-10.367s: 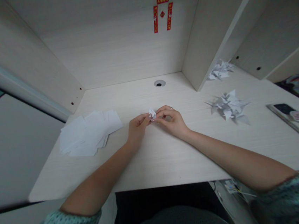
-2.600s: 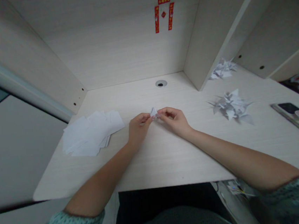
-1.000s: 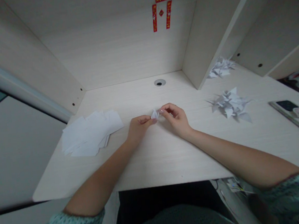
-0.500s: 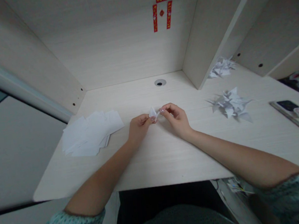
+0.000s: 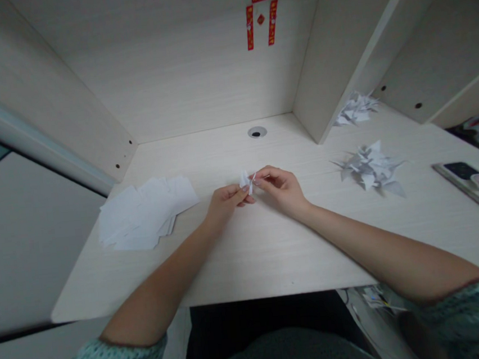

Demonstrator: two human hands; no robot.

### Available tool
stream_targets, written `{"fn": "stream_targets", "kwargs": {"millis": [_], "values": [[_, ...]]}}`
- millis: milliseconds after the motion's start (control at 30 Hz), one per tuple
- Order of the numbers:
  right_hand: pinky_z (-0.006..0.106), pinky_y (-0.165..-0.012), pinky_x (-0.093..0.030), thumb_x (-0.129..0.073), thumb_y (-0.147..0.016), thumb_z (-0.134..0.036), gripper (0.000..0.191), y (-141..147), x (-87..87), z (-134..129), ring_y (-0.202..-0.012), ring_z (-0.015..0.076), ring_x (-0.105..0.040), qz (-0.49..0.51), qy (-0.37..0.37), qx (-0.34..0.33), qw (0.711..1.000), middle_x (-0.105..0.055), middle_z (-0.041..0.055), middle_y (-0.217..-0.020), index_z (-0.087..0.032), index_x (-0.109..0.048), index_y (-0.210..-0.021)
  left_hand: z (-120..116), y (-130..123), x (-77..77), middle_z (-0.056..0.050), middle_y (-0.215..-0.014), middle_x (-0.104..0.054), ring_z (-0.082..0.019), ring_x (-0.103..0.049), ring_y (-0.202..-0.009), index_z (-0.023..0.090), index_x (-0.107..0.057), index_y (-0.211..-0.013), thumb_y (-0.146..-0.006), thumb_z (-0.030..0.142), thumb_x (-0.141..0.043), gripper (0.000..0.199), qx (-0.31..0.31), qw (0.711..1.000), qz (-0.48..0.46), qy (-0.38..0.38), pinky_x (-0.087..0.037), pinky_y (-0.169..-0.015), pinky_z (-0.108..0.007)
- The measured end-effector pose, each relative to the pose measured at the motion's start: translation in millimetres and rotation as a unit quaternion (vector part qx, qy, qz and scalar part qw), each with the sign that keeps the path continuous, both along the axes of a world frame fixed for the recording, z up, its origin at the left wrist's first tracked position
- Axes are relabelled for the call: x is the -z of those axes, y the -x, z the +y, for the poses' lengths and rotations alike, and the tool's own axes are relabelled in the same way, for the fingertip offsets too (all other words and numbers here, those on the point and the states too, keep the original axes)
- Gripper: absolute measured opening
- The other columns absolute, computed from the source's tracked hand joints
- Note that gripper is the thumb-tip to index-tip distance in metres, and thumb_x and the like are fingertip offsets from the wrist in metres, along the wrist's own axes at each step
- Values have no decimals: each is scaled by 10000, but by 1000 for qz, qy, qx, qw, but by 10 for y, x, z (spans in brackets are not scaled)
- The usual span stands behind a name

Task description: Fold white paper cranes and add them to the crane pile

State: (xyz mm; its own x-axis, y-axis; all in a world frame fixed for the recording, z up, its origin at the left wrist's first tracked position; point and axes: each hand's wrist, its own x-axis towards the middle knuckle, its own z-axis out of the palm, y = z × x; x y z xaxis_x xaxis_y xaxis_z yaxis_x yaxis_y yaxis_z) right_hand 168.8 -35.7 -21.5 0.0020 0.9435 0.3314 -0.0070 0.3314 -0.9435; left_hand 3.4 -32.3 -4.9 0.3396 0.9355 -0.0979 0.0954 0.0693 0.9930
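Note:
A small folded white paper piece (image 5: 244, 179), with pointed tips like an origami crane, is held between my two hands above the middle of the desk. My left hand (image 5: 227, 201) is closed, pinching its lower left part between thumb and fingers. With thumb and index fingertips, my right hand (image 5: 279, 184) pinches a thin point at the piece's right side. The fingers cover part of the folds. To the left lies a spread stack of white paper sheets (image 5: 147, 211). On the right rests a pile of folded paper cranes (image 5: 369, 167).
A second pile of folded paper (image 5: 356, 108) sits behind the upright divider (image 5: 326, 75). A phone (image 5: 477, 185) lies at the desk's right. A round cable hole (image 5: 257, 132) is near the back panel, which bears red stickers (image 5: 261, 19). The desk's front edge (image 5: 259, 298) is close to my body.
The folded paper has tilted slightly between my fingers. My right fingertips have shifted a little left, closer to my left hand. The piles and sheets stay put.

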Motion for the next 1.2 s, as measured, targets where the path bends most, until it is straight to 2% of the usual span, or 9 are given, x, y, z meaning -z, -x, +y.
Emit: {"fn": "stream_targets", "kwargs": {"millis": [233, 433, 633, 867, 1200], "values": [[312, -695, -465, -703, -696, -485, 286, 10, -15, 6, -691, 156, -591, 54, 54, -64, 995, -659, 15, -745, -209, -654, -754, -4, -5, 1, -42, -673, -692, -131, -588, -628, 165, -685, -716, -686, 545, -658, 382, 21, 1000, 1, 13, -421, -646, -260], [286, -687, -435, -742, -679, -420, 230, 17, 24, 9, -667, 132, -561, 109, 56, -67, 990, -643, -6, -707, -207, -657, -704, 11, 8, -9, -43, -688, -695, -119, -575, -631, 143, -681, -752, -664, 552, -675, 419, 47, 998, 10, 34, -416, -653, -251], [301, -704, -443, -764, -655, -392, 201, 11, 49, 15, -685, 141, -575, 138, 69, -69, 986, -656, -3, -730, -217, -678, -703, 22, 17, -15, -54, -697, -700, -114, -573, -621, 141, -666, -691, -696, 540, -651, 400, 62, 997, 23, 44, -415, -639, -246], [289, -721, -432, -793, -629, -336, 154, -9, 71, 53, -681, 125, -574, 183, 102, -101, 973, -673, -12, -724, -224, -712, -697, 21, 3, 2, -58, -697, -701, -112, -569, -605, 137, -666, -700, -698, 528, -655, 391, 65, 997, 22, 47, -410, -619, -244], [280, -654, -418, -805, -593, -373, 208, 21, 5, 14, -606, 118, -539, 230, 158, -114, 953, -648, -16, -629, -203, -701, -653, 4, -4, -56, -59, -672, -698, -107, -556, -578, 139, -655, -675, -677, 561, -658, 422, 68, 997, 24, 36, -416, -592, -237]]}}
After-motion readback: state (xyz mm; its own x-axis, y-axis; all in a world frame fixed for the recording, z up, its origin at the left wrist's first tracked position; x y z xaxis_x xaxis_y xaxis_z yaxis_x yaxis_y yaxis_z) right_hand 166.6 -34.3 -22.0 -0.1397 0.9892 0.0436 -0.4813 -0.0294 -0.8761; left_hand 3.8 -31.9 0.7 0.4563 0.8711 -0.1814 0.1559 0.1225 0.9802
